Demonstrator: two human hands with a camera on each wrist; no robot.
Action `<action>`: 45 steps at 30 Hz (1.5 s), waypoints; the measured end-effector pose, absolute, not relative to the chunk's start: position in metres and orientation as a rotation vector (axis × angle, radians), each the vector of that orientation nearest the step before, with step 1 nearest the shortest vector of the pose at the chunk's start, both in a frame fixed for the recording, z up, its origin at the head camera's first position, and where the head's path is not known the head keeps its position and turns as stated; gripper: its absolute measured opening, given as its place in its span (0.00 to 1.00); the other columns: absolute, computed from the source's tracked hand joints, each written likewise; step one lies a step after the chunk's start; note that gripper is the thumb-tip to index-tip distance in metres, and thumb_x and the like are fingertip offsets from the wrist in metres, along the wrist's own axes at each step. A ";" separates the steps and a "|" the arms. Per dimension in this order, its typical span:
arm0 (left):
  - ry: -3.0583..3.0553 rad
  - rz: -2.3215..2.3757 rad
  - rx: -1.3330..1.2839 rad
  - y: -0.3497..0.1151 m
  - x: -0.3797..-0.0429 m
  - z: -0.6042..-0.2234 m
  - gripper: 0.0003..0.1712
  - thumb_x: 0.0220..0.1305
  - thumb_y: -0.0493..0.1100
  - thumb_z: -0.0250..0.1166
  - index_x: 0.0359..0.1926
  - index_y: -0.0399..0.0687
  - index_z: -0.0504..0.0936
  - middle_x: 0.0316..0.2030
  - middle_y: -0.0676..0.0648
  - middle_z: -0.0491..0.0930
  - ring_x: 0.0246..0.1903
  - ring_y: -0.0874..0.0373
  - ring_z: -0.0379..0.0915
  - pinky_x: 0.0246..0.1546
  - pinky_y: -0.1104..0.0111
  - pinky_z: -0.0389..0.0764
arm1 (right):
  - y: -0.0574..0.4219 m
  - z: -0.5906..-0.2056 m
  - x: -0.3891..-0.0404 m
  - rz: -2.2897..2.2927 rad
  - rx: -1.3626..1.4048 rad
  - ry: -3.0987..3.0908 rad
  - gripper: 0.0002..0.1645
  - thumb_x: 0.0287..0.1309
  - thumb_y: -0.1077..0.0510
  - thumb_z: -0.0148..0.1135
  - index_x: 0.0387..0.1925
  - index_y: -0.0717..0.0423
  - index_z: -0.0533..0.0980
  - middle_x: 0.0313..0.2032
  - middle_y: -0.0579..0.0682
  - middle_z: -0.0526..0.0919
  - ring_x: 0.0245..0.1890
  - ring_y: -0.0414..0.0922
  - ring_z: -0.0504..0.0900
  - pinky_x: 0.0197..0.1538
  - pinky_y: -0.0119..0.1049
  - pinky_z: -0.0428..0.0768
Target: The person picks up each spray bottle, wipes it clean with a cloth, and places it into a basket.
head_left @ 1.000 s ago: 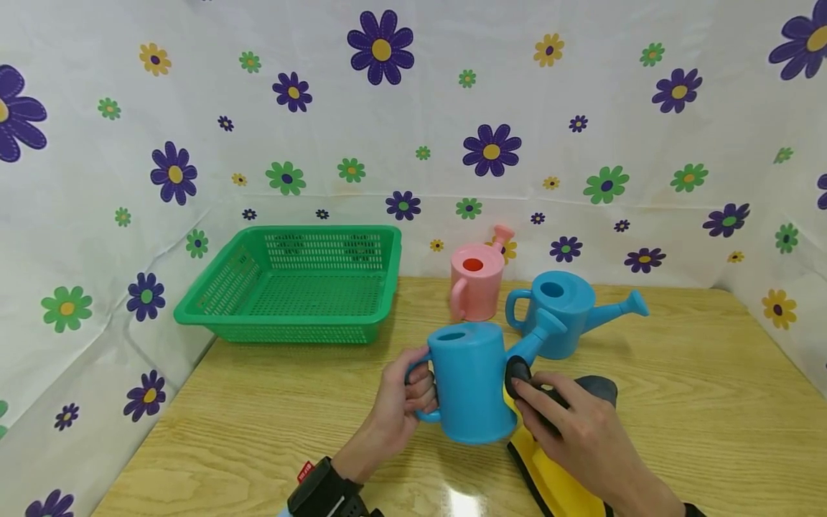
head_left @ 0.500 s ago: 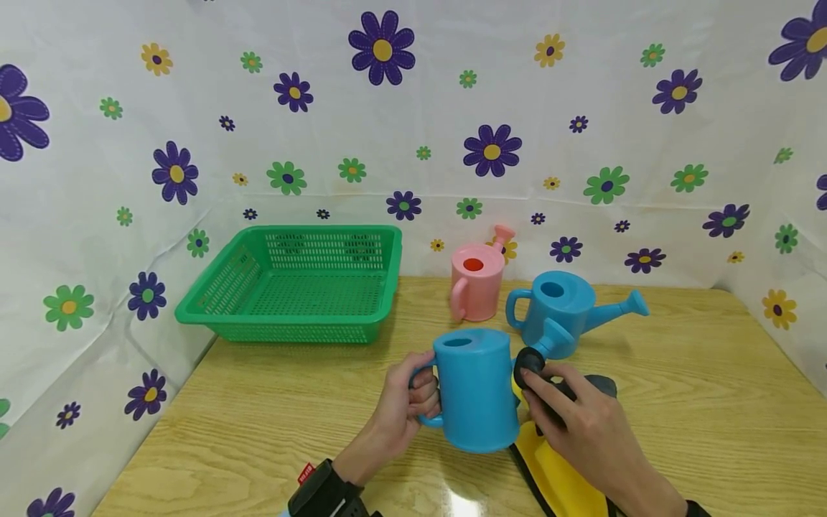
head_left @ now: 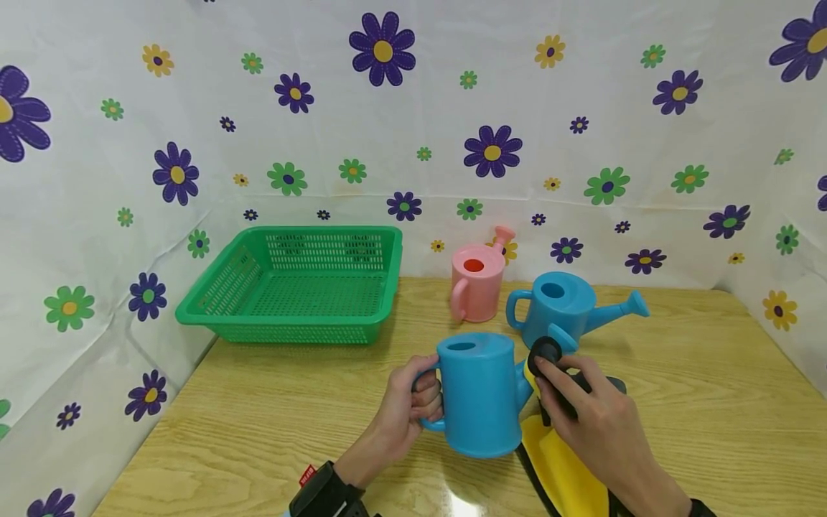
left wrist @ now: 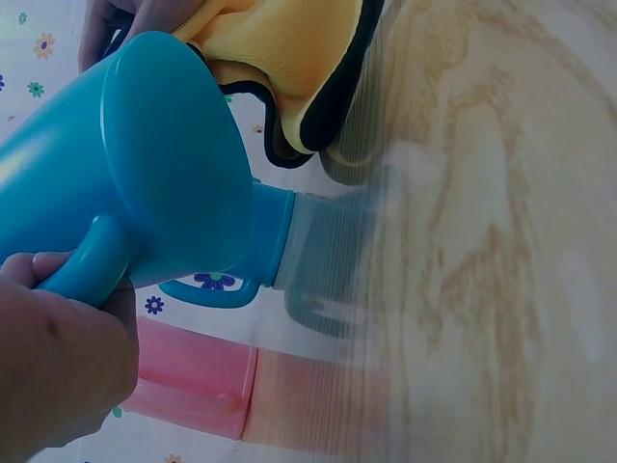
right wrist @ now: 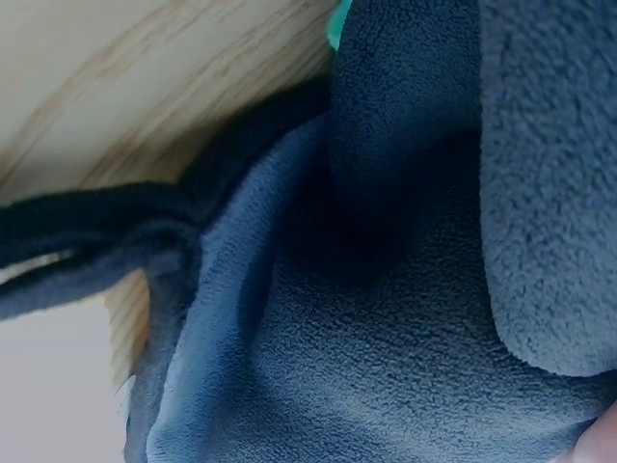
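Observation:
My left hand (head_left: 413, 402) grips the handle of a blue watering can (head_left: 479, 402), held upright above the table. With my right hand (head_left: 597, 420) I pinch a yellow and dark grey cloth (head_left: 568, 474) around the can's spout, just below its sprinkler head (head_left: 563, 338). Part of the spout is hidden by the cloth. From the left wrist, the can's underside (left wrist: 178, 154) and the yellow side of the cloth (left wrist: 289, 43) show. Dark grey folds of cloth (right wrist: 386, 338) fill most of the right wrist view, with a fingertip (right wrist: 600, 444) at the corner.
Behind the held can stand a second blue watering can (head_left: 558, 309) and a pink watering can (head_left: 477, 287). A green plastic basket (head_left: 284, 320) sits at the back left of the wooden table (head_left: 258, 431). Flowered sheeting (head_left: 426, 86) covers the back and sides.
My right hand and the cloth have slid right along the spout, up to the sprinkler head. The held watering can has shifted slightly right and down with my left hand.

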State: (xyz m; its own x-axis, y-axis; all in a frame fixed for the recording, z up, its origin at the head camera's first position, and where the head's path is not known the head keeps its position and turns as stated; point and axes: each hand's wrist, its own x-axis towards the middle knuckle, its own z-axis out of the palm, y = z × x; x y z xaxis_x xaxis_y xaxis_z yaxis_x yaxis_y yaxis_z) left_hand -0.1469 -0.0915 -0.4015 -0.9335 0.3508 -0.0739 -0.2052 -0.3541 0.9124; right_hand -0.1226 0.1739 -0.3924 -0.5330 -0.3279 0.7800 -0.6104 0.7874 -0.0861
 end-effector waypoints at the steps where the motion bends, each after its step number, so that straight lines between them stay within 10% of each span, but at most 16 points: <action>1: 1.540 2.331 0.187 -0.091 -0.147 -0.402 0.30 0.76 0.52 0.50 0.14 0.56 0.54 0.09 0.61 0.54 0.10 0.67 0.51 0.21 0.74 0.60 | 0.174 -0.392 -0.123 0.448 0.689 -2.168 0.34 0.78 0.39 0.40 0.49 0.57 0.86 0.38 0.58 0.80 0.27 0.47 0.84 0.28 0.39 0.86; 45: 1.509 2.350 0.200 -0.090 -0.146 -0.401 0.29 0.76 0.51 0.48 0.15 0.57 0.54 0.09 0.61 0.53 0.10 0.67 0.51 0.21 0.74 0.61 | 0.182 -0.389 -0.127 0.522 0.607 -2.111 0.31 0.77 0.42 0.47 0.48 0.63 0.85 0.41 0.62 0.80 0.26 0.49 0.85 0.28 0.39 0.85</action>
